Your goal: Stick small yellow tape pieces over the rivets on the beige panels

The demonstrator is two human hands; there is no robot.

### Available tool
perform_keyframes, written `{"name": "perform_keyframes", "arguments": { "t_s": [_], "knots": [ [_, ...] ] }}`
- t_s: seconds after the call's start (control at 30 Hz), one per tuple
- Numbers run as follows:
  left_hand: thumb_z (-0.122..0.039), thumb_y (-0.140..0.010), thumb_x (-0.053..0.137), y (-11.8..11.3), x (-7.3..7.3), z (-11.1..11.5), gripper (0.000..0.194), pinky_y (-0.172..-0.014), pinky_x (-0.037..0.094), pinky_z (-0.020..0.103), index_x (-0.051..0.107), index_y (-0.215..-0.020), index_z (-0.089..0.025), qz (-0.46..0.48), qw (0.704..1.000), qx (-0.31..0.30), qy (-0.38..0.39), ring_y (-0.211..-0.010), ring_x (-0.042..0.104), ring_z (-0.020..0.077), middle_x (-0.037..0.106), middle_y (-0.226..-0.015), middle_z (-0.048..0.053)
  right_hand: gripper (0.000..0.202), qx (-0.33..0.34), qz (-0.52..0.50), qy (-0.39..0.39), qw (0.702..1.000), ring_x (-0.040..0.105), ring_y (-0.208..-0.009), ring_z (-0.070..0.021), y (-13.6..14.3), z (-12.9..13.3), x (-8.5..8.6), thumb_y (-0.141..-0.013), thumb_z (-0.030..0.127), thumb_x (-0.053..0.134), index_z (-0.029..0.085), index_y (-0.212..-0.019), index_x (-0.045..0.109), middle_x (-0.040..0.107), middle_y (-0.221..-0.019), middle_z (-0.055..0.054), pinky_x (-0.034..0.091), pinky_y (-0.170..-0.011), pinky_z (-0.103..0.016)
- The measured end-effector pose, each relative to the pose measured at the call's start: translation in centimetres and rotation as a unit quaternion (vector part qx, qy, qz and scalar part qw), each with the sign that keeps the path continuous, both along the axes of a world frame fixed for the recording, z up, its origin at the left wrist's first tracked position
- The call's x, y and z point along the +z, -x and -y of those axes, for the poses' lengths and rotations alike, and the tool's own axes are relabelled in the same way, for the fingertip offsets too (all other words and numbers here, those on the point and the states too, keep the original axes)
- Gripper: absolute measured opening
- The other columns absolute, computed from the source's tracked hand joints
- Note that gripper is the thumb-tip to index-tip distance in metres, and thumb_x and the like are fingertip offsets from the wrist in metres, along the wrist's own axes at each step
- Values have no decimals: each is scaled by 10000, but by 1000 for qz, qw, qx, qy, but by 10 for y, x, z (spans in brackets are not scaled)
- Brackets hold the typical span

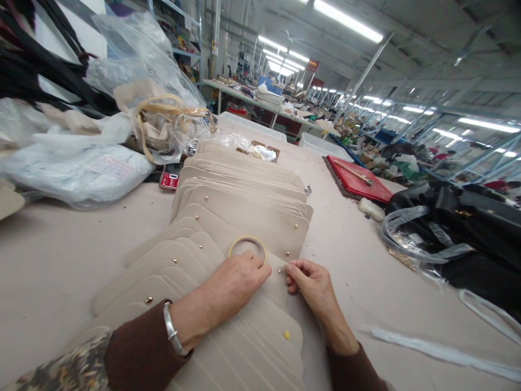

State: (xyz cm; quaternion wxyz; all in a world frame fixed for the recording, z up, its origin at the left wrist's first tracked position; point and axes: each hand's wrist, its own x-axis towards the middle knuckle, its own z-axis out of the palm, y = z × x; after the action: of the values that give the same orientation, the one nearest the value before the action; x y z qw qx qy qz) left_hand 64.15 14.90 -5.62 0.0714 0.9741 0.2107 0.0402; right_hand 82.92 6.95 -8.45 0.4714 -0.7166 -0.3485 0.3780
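Beige panels [248, 209] with rounded corners and small metal studs lie overlapped in a long fanned stack on the table. My left hand [240, 279] is closed around the near edge of a yellow-rimmed tape roll [247, 239], above the panels. Just right of it, my right hand [310, 279] is pinched at the edge of a panel, beside a metal stud [280, 271]; what its fingertips hold is too small to make out. A small yellow piece [286, 334] sits on a nearer panel.
Plastic-wrapped bundles [77, 171] crowd the left. A red slab [358, 180] with a stick on it lies at the back right, near a black bag [480, 244]. White strips [439, 352] lie at the right front. Beyond are trays and another worktable [244, 100].
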Motion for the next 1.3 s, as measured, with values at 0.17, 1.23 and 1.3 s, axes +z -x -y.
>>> {"name": "perform_keyframes", "arguments": {
  "t_s": [0.17,1.23,1.3],
  "knots": [
    [-137,-933,492,2,-3,1,100,-608,469,306,578,-911,-182,9,1000,0,12,-765,581,210,618,-838,34,306,38,48,44,997,492,-388,-67,1,1,6,-730,440,659,134,-720,648,582,-519,27,403,-394,-174],
    [-98,-923,455,4,-7,0,143,-604,443,307,559,-892,-191,52,999,1,9,-748,566,209,605,-825,31,226,72,338,41,938,641,-663,-179,21,12,9,-820,327,552,203,-742,724,729,-729,-36,437,-660,-276],
    [-87,-923,441,5,-6,0,155,-621,445,308,555,-878,-182,77,997,4,-2,-744,558,204,597,-823,32,221,66,353,57,932,615,-606,-167,23,7,11,-807,306,551,203,-681,701,705,-661,-25,406,-605,-265]
  ]
}}
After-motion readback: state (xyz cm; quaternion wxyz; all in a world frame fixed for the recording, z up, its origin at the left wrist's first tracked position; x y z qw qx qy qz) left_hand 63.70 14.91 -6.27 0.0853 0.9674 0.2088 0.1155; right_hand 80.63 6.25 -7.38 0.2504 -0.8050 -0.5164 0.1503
